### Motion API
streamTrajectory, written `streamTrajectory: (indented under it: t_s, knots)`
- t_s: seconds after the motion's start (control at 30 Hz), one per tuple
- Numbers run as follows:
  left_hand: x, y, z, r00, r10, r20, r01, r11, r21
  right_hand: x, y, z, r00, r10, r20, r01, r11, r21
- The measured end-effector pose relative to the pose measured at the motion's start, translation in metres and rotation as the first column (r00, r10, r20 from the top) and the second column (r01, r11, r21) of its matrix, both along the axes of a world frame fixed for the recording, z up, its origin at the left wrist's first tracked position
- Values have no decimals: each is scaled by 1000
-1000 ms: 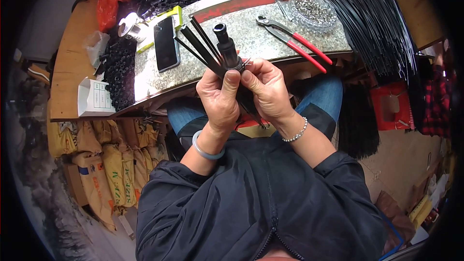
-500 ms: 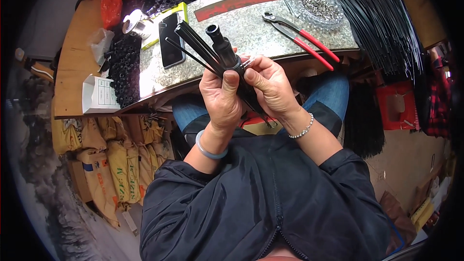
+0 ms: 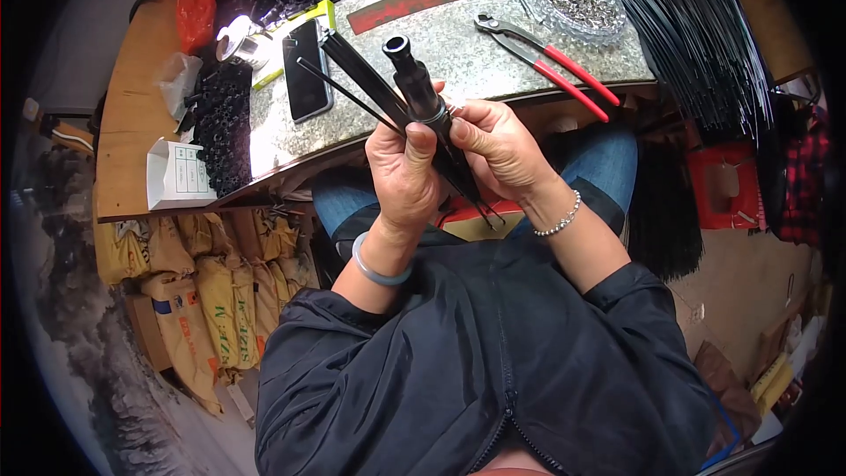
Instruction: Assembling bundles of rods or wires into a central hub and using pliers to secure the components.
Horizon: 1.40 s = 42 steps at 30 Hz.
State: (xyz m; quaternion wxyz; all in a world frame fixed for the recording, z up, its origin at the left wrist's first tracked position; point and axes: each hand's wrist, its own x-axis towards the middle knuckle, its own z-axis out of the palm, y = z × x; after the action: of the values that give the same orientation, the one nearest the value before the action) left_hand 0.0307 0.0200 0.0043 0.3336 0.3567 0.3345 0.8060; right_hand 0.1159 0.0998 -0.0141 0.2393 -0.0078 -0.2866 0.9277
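Above my lap, both hands meet around a black stepped tube (image 3: 411, 78) with an open round end pointing up, apparently an umbrella runner. My left hand (image 3: 404, 172) is closed around its lower part and around a bundle of thin black ribs (image 3: 359, 69), which fan out to the upper left. One rib stands apart from the bundle. From the right, my right hand (image 3: 504, 152) pinches at the tube's collar with thumb and fingers; small shiny bits show there, too small to name. Further rib ends hang below, between my palms.
Red-handled pliers (image 3: 546, 66) and a glass dish of small metal parts (image 3: 582, 7) lie right on the stone-look worktop. A phone (image 3: 307, 70) lies left, near heaped black parts (image 3: 225, 123) and a white box (image 3: 179, 174). Long black rods (image 3: 696, 44) spread over the right side.
The tube and my right hand have shifted slightly right. The ribs have drawn closer into one bundle, with a single rib apart. Both hands keep their hold.
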Motion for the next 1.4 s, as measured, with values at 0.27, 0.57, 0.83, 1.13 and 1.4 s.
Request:
streamTrajectory:
  t_s: [0.27,0.57,0.83,1.13,1.4]
  knots:
    - [-4,3,1,993,-8,-121,6,1000,-21,-2,0,2,999,-38,9,38,997,66]
    - [-28,17,33,960,-254,-119,267,958,102,-7,-30,-26,887,-425,180,110,574,811]
    - [-17,5,49,937,-73,-341,-29,958,-284,5,-20,-17,851,-512,113,65,318,946]
    - [6,6,44,841,262,-473,-371,916,-153,17,-3,78,521,-699,-489,317,-374,872]
    - [12,8,47,900,264,-347,-329,933,-143,19,-16,62,541,-721,-433,441,-195,876]
